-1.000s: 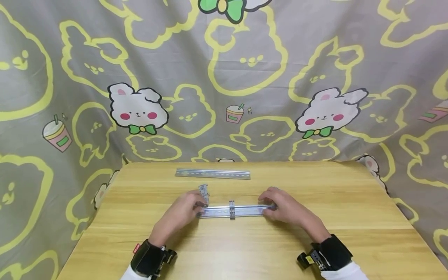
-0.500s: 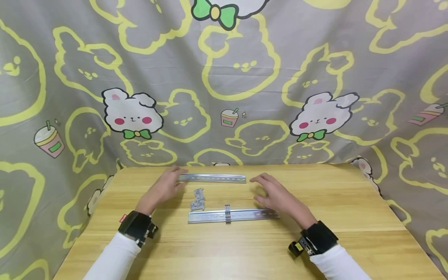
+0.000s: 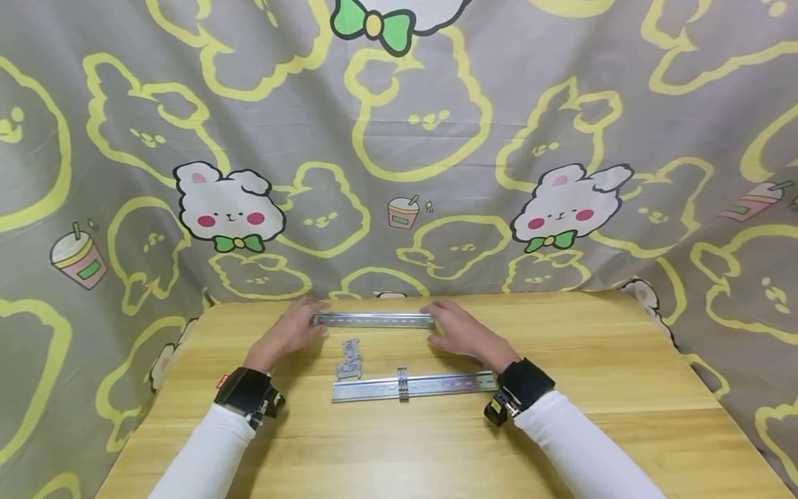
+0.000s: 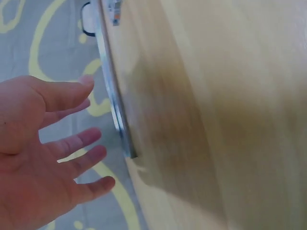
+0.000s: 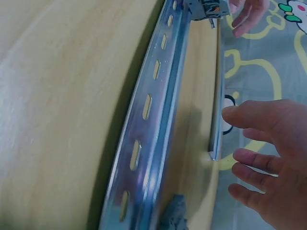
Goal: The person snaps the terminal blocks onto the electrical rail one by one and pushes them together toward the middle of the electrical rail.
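**Silver slotted metal rail (image 3: 374, 320) spanned from end to end by left hand (image 3: 293, 327) and right hand (image 3: 463, 331)**

The rail is laid near the back edge of the tabletop (image 3: 399, 450), its long axis running left to right. Its left end is met by the left hand and its right end by the right, so neither can be called plainly nearer. Both hands are held wide, with fingers parted and thumbs set apart; nothing is gripped. In the wrist views, slight gaps are seen beside the rail, though fingertip contact cannot be ruled out. A second silver slotted rail (image 3: 436, 384) is placed nearer the person.
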`<state>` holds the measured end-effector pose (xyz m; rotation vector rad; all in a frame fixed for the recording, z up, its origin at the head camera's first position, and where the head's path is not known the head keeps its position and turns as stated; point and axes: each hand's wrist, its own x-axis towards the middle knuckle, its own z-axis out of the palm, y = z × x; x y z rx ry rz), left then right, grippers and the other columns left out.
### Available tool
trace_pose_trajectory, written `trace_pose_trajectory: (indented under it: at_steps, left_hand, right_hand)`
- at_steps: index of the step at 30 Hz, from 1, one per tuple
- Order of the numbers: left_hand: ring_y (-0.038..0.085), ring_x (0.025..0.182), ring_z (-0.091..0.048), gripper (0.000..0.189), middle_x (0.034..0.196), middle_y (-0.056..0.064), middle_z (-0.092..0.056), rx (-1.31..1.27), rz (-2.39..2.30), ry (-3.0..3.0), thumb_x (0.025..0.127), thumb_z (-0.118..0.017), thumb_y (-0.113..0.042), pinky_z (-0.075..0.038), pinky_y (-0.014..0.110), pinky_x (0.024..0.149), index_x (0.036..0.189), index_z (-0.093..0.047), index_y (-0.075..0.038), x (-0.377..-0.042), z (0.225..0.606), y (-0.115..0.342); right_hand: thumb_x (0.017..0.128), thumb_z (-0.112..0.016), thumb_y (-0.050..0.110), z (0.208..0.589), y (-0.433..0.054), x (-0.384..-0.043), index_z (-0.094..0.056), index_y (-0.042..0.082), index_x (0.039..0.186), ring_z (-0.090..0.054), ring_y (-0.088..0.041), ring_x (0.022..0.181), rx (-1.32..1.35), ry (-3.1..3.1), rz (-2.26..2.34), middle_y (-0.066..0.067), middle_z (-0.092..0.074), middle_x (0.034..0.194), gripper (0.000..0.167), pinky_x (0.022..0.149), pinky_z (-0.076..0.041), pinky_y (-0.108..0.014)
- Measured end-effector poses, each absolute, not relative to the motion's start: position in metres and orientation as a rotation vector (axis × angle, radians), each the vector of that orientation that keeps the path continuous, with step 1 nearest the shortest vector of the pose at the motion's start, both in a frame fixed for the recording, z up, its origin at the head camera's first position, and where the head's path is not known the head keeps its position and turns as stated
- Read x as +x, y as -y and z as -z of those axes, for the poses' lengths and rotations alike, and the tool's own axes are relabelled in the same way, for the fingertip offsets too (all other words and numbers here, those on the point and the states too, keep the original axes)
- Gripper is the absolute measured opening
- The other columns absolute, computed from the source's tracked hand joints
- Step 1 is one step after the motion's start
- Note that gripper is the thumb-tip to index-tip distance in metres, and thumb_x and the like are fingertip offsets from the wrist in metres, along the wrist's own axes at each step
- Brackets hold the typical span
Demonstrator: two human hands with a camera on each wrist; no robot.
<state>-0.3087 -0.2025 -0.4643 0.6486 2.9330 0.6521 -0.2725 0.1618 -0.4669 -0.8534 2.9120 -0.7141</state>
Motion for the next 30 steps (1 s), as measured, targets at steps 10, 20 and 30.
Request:
trace_pose_trajectory:
  at_steps: [10,20,30]
  left_hand:
    - [0.045,0.119,-0.055,0.032,0.126,0.028,-0.058,0.724,-0.671,-2.948,0.088,-0.075,0.001,-0.047,0.058,0.104,0.119,-0.069,0.008,-0.314,0.480,0.202]
    - [0.043,0.117,-0.056,0.042,0.126,0.026,-0.058,0.711,-0.713,-3.013,0.088,-0.073,0.005,-0.049,0.057,0.103,0.128,-0.064,0.005,-0.317,0.489,0.203]
    - [0.036,0.108,-0.059,0.028,0.115,0.018,-0.062,0.696,-0.644,-3.028,0.087,-0.075,0.002,-0.053,0.053,0.097,0.115,-0.073,-0.001,-0.318,0.492,0.201]
  right_hand:
    - [0.091,-0.074,0.006,0.479,-0.156,-0.286,-0.058,-0.003,0.138,-0.051,-0.037,0.133,-0.782,-2.892,0.677,-0.024,-0.053,0.143,0.051,0.112,-0.044,-0.047]
    - [0.089,-0.073,0.001,0.485,-0.150,-0.296,-0.065,-0.003,0.128,-0.060,-0.035,0.119,-0.874,-2.915,0.740,-0.021,-0.060,0.130,0.040,0.103,-0.052,-0.045]
    - [0.091,-0.071,-0.003,0.492,-0.148,-0.301,-0.072,-0.001,0.109,-0.062,-0.026,0.097,-1.044,-2.939,0.693,-0.015,-0.063,0.109,0.019,0.084,-0.057,-0.037]
